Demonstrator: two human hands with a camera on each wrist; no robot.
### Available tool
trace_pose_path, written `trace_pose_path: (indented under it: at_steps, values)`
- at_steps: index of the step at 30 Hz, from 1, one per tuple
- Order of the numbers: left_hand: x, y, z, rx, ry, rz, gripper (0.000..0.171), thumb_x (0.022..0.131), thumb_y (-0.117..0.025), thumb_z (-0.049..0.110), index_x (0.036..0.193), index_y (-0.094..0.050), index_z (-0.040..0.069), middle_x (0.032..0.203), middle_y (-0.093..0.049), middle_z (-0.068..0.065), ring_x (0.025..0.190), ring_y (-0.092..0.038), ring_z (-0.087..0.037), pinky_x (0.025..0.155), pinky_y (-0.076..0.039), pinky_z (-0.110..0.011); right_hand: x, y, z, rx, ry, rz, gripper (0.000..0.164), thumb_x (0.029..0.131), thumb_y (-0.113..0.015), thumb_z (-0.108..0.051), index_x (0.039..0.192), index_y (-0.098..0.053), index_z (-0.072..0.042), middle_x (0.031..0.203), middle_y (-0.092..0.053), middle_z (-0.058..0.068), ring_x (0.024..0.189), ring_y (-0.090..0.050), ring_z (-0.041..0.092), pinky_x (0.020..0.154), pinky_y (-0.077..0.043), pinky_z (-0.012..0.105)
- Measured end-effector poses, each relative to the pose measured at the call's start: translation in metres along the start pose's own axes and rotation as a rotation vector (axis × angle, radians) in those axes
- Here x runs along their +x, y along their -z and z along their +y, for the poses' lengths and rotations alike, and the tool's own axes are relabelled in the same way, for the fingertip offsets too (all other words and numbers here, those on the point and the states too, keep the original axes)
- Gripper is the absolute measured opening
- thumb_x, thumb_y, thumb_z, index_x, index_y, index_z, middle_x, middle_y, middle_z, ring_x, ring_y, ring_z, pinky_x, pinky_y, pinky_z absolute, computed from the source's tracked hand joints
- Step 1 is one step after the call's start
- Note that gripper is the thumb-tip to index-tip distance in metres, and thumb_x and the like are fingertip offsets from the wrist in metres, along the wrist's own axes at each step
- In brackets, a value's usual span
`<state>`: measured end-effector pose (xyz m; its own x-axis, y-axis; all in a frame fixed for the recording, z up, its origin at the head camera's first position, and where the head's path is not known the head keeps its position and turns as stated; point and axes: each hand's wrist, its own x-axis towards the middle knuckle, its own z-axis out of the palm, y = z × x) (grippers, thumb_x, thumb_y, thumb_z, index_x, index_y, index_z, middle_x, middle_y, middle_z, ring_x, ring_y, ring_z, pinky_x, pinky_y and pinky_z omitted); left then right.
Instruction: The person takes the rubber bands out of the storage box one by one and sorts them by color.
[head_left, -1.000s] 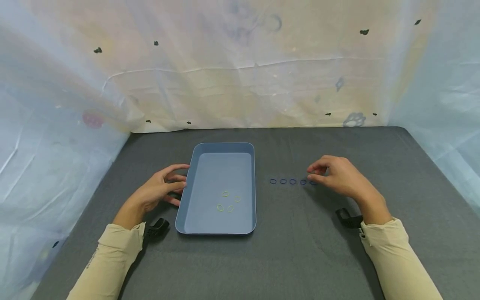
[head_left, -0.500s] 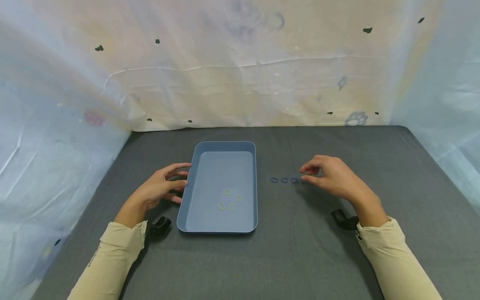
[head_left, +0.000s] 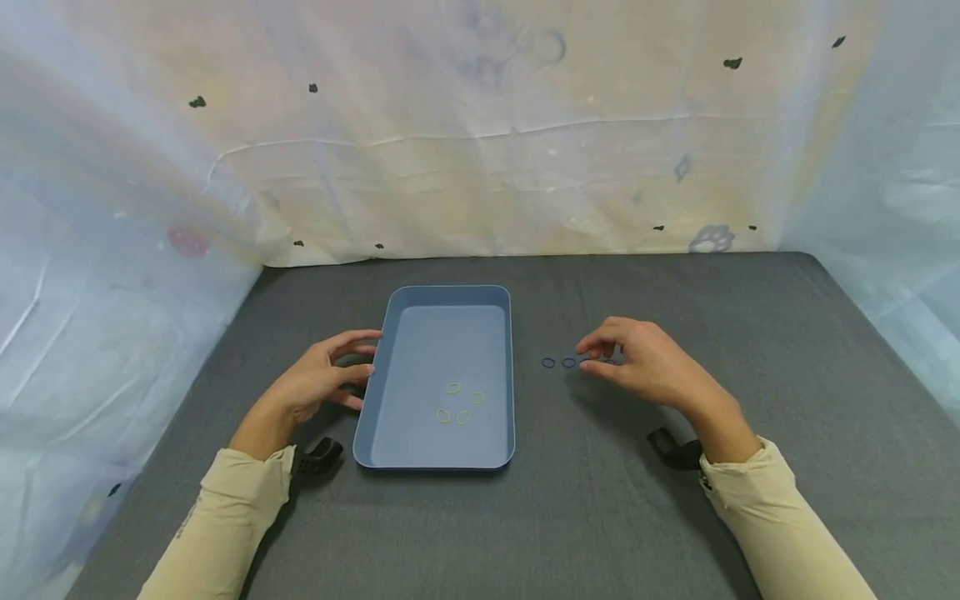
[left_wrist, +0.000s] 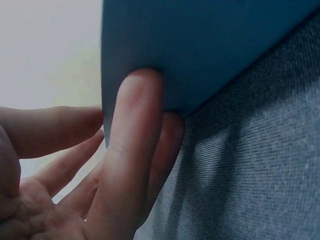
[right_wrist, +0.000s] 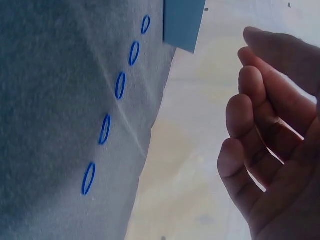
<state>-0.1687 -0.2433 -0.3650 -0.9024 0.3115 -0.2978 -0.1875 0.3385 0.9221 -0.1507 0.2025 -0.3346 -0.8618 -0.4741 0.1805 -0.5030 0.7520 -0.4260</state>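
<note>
Blue rings lie flat on the grey cloth at the 3 o'clock side of the tray, in a single row that runs from 9 to 3 o'clock in the head view. We count five of them in the right wrist view, spaced apart from one another; in the head view, part of the row sits behind our right hand. We locate this hand above the row, with its wrist toward 4 o'clock and its fingers bent. Its thumb and forefinger point toward 9 o'clock, slightly spread, with a gap between their tips in the head view. We place our left hand at 9 o'clock of the tray, fingers spread and fingertips in contact with the outer wall. Inside the tray, four yellow-green rings rest on the floor between 4 and 6 o'clock of its centre. We wear tan sleeves on both arms. A black curved piece projects at 6 o'clock of our left hand, and a matching one shows at 5 o'clock of our right. At 12 o'clock, beyond the cloth, hangs a pale printed curtain.
</note>
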Motion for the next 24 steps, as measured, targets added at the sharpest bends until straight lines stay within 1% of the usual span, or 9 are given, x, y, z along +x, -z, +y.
trace_pose_path:
  at_steps: [5, 9, 15, 19, 24]
  values:
    - [0.000, -0.001, -0.001, 0.004, -0.001, 0.001, 0.061, 0.101, -0.058, 0.009, 0.156, -0.032, 0.012, 0.154, -0.035, -0.025, 0.104, -0.066, -0.027, 0.071, -0.063, -0.045, 0.000, -0.004, -0.003, 0.015, -0.001, -0.020, 0.017, 0.086, -0.079, -0.020, 0.103, -0.077, -0.016, 0.090, -0.067, -0.007, 0.084, -0.060, 0.014, 0.073, -0.049, 0.031]
    - [0.001, -0.001, -0.001, 0.016, -0.004, 0.004, 0.061, 0.101, -0.058, 0.010, 0.155, -0.032, 0.013, 0.152, -0.036, -0.025, 0.104, -0.065, -0.028, 0.071, -0.063, -0.045, 0.000, -0.005, -0.004, 0.013, 0.000, -0.016, 0.016, 0.086, -0.079, -0.020, 0.102, -0.077, -0.018, 0.090, -0.067, -0.007, 0.084, -0.060, 0.015, 0.072, -0.049, 0.030]
    - [0.001, 0.001, -0.003, 0.017, -0.022, 0.004, 0.061, 0.100, -0.059, 0.011, 0.155, -0.032, 0.012, 0.153, -0.035, -0.026, 0.105, -0.065, -0.030, 0.071, -0.063, -0.045, 0.004, -0.007, -0.008, 0.016, 0.019, -0.014, 0.017, 0.086, -0.079, -0.019, 0.103, -0.077, -0.014, 0.091, -0.067, -0.007, 0.085, -0.061, 0.014, 0.074, -0.051, 0.031]
    - [0.000, 0.004, -0.006, 0.019, -0.021, -0.004, 0.061, 0.100, -0.059, 0.011, 0.156, -0.032, 0.012, 0.154, -0.033, -0.026, 0.108, -0.064, -0.032, 0.071, -0.063, -0.046, 0.006, -0.008, -0.013, 0.026, 0.034, -0.026, 0.018, 0.087, -0.078, -0.019, 0.104, -0.077, -0.014, 0.090, -0.066, -0.007, 0.085, -0.062, 0.015, 0.074, -0.051, 0.031]
    - [0.000, 0.004, -0.006, 0.014, -0.022, -0.001, 0.062, 0.100, -0.060, 0.013, 0.156, -0.031, 0.012, 0.154, -0.034, -0.026, 0.107, -0.064, -0.032, 0.071, -0.063, -0.045, 0.011, -0.009, -0.019, 0.045, 0.058, -0.011, 0.019, 0.086, -0.079, -0.019, 0.104, -0.077, -0.014, 0.089, -0.065, -0.008, 0.084, -0.062, 0.017, 0.072, -0.050, 0.031]
